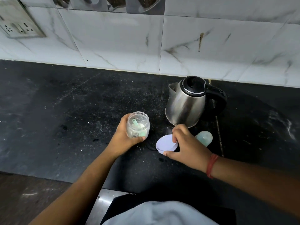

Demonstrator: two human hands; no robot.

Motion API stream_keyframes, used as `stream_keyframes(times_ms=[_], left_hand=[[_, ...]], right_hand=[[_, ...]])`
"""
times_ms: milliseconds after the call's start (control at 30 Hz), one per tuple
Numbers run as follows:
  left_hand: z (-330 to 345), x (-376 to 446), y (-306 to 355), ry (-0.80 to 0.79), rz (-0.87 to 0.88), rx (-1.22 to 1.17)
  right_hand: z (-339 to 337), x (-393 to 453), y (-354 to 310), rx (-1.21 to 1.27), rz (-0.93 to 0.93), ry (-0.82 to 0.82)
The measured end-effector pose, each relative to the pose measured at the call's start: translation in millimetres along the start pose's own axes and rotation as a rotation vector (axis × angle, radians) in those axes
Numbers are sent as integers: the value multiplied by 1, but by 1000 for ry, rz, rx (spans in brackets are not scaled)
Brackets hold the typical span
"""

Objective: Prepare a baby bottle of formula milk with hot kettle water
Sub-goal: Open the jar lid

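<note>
Gripping a clear jar near the middle of the black counter, the left hand has its fingers wrapped around the jar's side. The jar stands open — white powder lies in its bottom, and a pale green scoop sits inside. Just to the right, the right hand pinches a white lid by its rim, thumb at the near edge, fingers on the far one. Behind that hand, toward the counter's back edge, a steel kettle stands with its black lid down. A pale green bottle lies beside the hand — its contents cannot be made out.
</note>
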State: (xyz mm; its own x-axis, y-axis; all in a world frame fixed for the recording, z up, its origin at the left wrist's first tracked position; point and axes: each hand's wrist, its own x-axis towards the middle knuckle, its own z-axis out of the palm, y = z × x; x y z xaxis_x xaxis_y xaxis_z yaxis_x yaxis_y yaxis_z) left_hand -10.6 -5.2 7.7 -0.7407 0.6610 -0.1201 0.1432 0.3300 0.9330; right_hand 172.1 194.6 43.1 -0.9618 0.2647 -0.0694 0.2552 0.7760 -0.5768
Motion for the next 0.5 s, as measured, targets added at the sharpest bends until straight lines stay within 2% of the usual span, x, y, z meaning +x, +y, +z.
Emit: stream_keyframes(times_ms=[233,500], left_hand=[[5,2,-24,53,-27,36],[1,1,-34,46,-39,76]], right_hand=[[70,28,8,8,215,83],[85,31,21,-52,192,133]])
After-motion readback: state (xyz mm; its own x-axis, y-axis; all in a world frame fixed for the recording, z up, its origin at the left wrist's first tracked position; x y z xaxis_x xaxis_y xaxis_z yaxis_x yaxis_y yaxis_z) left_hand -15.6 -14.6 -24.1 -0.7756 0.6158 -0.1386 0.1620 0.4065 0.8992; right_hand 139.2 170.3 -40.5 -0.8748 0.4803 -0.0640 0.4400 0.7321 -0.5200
